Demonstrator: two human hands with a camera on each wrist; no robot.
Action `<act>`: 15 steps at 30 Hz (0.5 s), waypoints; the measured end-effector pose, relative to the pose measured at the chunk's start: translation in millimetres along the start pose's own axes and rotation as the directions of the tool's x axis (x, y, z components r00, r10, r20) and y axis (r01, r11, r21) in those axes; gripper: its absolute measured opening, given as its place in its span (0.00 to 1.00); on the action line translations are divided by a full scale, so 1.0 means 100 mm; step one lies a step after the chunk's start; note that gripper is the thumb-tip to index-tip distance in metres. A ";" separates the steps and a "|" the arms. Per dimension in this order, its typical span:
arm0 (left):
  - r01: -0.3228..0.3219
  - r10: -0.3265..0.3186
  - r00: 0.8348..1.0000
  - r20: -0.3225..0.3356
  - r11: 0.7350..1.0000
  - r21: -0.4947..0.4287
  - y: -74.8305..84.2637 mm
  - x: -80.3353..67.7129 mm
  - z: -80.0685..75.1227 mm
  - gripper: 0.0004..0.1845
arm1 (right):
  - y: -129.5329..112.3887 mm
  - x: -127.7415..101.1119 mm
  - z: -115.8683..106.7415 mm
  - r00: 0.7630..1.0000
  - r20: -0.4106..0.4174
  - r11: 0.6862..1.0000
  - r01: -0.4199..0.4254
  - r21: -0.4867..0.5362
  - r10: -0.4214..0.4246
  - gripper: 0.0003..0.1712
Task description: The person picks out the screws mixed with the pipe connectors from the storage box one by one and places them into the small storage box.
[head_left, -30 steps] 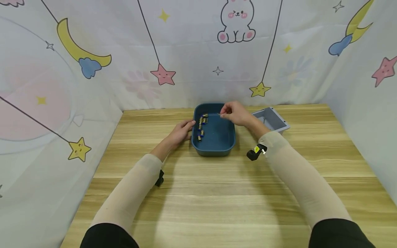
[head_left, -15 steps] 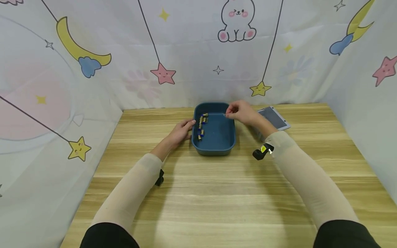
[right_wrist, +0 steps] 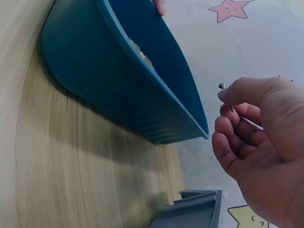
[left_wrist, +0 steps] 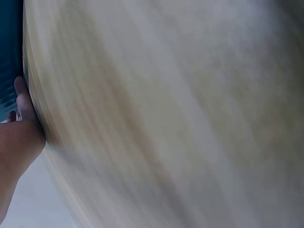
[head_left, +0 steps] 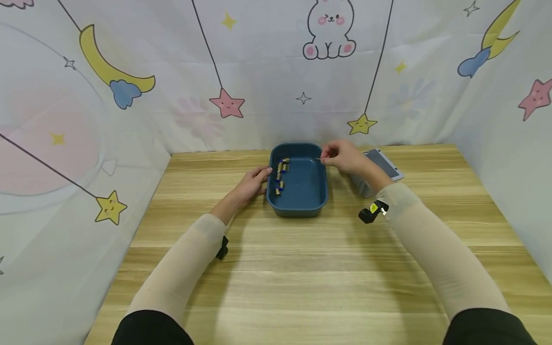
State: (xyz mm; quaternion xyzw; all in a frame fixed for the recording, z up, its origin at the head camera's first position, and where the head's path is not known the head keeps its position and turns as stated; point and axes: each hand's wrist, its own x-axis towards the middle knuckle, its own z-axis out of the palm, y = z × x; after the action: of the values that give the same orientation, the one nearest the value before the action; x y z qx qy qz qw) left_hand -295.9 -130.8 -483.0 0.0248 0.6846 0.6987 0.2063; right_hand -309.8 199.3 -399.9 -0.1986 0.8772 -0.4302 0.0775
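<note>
A blue plastic bin stands on the table, with several small gold-and-blue cylinders, battery-like in look, along its left inner side. My left hand holds the bin's left wall, thumb at the rim and fingers low along the outside. In the left wrist view only part of the hand shows against the blue wall. Between thumb and index finger, my right hand pinches a small metal screw over the bin's right rim. The screw's round head and threaded tip stick out; its middle is hidden by the thumb.
A small grey box stands right of the bin, partly covered by my right forearm. Behind the table hangs a white cloth with cartoon prints. The wooden tabletop stretches toward me.
My right hand has moved right with the screw, from over the bin's interior to its right rim, and its forearm covers the grey box differently. The left hand and bin stay put.
</note>
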 end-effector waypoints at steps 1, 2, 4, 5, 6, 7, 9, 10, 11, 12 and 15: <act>-0.001 0.001 1.000 0.001 1.000 -0.002 0.00 0.00 0.00 0.36 | -0.01 -0.01 -0.01 1.000 -0.001 1.000 0.000 0.003 0.000 0.03; -0.002 0.002 1.000 0.001 1.000 -0.003 0.00 0.00 0.00 0.36 | 0.00 -0.02 -0.02 1.000 -0.001 1.000 -0.003 0.004 0.003 0.03; -0.003 0.003 1.000 0.000 1.000 -0.005 0.01 -0.01 0.00 0.36 | 0.00 -0.04 -0.03 1.000 0.000 1.000 -0.007 0.001 0.007 0.03; -0.003 0.003 1.000 0.000 1.000 -0.004 0.01 -0.01 0.00 0.36 | 0.00 -0.04 -0.04 1.000 0.002 1.000 -0.009 0.002 0.009 0.03; -0.004 0.004 1.000 -0.001 1.000 -0.001 0.01 -0.01 0.00 0.35 | 0.00 -0.05 -0.04 1.000 0.004 1.000 -0.008 0.002 0.008 0.03; -0.003 0.003 1.000 0.000 1.000 0.001 0.01 -0.02 0.00 0.36 | 0.01 -0.06 -0.05 1.000 0.005 1.000 -0.007 0.001 0.007 0.03; -0.002 0.002 1.000 0.002 1.000 0.001 0.02 -0.02 0.01 0.36 | 0.01 -0.07 -0.06 1.000 0.008 1.000 -0.003 -0.007 0.003 0.04; -0.001 0.001 1.000 0.004 1.000 0.000 0.02 -0.02 0.01 0.36 | 0.02 -0.07 -0.07 1.000 0.008 1.000 0.000 -0.011 0.000 0.04; -0.002 0.002 1.000 0.006 1.000 -0.002 0.01 -0.02 0.01 0.36 | 0.02 -0.08 -0.07 1.000 0.007 1.000 0.002 -0.016 -0.002 0.04; -0.002 0.002 1.000 0.008 1.000 -0.005 0.01 -0.02 0.01 0.36 | 0.03 -0.08 -0.08 1.000 0.006 1.000 0.002 -0.021 -0.002 0.04; -0.003 0.003 1.000 0.011 1.000 -0.006 0.01 -0.01 0.01 0.36 | 0.04 -0.11 -0.10 1.000 0.004 0.999 -0.001 -0.038 0.001 0.05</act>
State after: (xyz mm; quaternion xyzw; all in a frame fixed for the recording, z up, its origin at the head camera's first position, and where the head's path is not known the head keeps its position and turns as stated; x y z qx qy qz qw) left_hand -294.5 -130.5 -482.0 0.0288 0.6815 0.7008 0.2091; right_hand -304.3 213.4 -397.1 -0.2004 0.8851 -0.4131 0.0755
